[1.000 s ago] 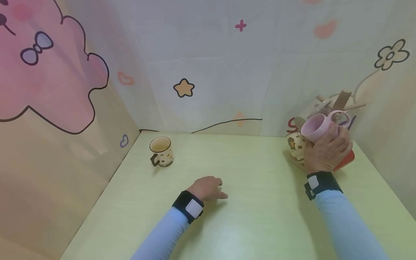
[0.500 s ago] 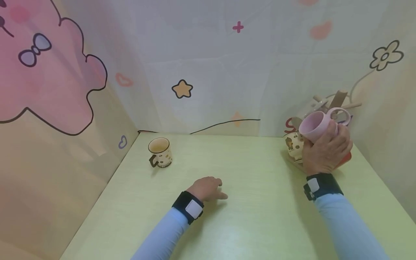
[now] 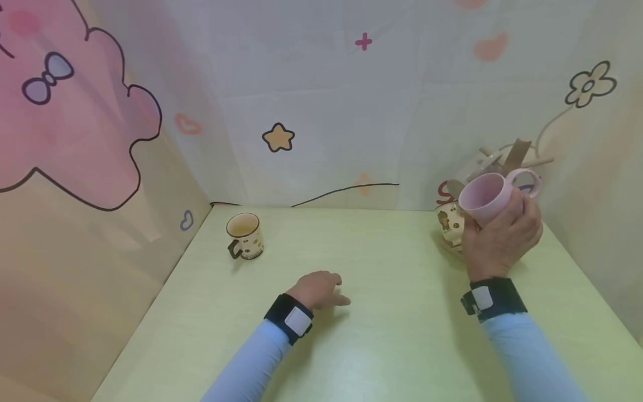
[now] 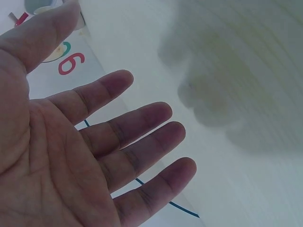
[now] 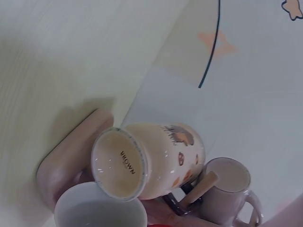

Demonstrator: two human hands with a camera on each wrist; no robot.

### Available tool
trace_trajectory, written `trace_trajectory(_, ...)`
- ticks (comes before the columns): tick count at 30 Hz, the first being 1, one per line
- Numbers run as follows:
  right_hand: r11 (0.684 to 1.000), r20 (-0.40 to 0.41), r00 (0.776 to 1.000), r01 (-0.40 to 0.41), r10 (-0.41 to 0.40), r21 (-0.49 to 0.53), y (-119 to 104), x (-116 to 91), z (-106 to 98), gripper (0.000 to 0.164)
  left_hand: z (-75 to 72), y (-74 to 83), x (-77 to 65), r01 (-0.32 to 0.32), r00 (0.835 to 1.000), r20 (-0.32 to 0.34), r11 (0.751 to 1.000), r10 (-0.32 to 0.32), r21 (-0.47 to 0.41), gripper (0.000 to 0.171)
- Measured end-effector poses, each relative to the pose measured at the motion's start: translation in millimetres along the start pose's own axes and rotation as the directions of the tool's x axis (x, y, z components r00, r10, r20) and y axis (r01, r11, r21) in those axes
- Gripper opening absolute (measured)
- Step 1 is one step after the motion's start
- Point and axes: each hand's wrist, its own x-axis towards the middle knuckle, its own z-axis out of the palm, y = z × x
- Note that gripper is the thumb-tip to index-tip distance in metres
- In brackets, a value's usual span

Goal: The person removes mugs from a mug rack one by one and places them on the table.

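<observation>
My right hand (image 3: 504, 240) grips a pink mug (image 3: 482, 195) round its body, tilted with its mouth towards the left and its handle at the upper right. It is in front of a wooden mug rack (image 3: 517, 153), whose base (image 5: 71, 161) shows in the right wrist view. A cream patterned mug (image 5: 170, 156) hangs there on its side, bottom towards the camera. Whether the pink mug touches the rack is hidden. Over the middle of the table, my left hand (image 3: 316, 290) holds nothing, its fingers (image 4: 142, 123) spread.
Another cream patterned mug (image 3: 245, 237) stands upright at the table's back left, dark handle facing front-left. A greyish mug (image 5: 225, 175) is on the rack's far side. A white mug (image 5: 99, 208) lies at the right wrist view's lower edge. Printed cloth walls (image 3: 321, 111) enclose the table.
The right wrist has dropped slightly and the pink mug has turned a little more upright. A red thing right of the hand is now covered. The left hand keeps its place; the view shifts slightly.
</observation>
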Motion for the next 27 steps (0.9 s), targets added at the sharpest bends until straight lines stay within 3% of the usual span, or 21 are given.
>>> trace_trajectory(5,0.998,-0.013,1.000,-0.025,0.025,0.054,-9.4,-4.9,-8.9,0.080,-2.9,-2.2,-0.7,0.005,1.000,-0.002,1.000,-0.005,-0.022,0.055)
trace_trajectory(16,0.982,0.082,0.987,-0.146,0.136,0.122,-27.7,-31.8,-21.8,0.090,-8.3,-6.3,-2.9,0.000,1.000,-0.024,0.999,-0.001,-0.040,0.055)
trace_trajectory(20,0.968,0.146,0.971,-0.210,0.190,0.135,-32.0,-40.9,-22.6,0.095,-9.2,-7.0,-2.8,0.003,1.000,-0.030,0.999,-0.005,-0.043,0.055)
trace_trajectory(23,0.933,0.252,0.927,-0.322,0.277,0.160,-35.2,-46.3,-25.5,0.095,-9.9,-7.1,-2.4,0.005,0.999,-0.032,0.999,-0.007,-0.044,0.056)
trace_trajectory(27,0.844,0.434,0.813,-0.503,0.388,0.186,-36.1,-52.8,-30.5,0.095,-11.2,-5.9,-3.6,0.009,0.999,-0.031,0.999,-0.011,-0.052,0.056)
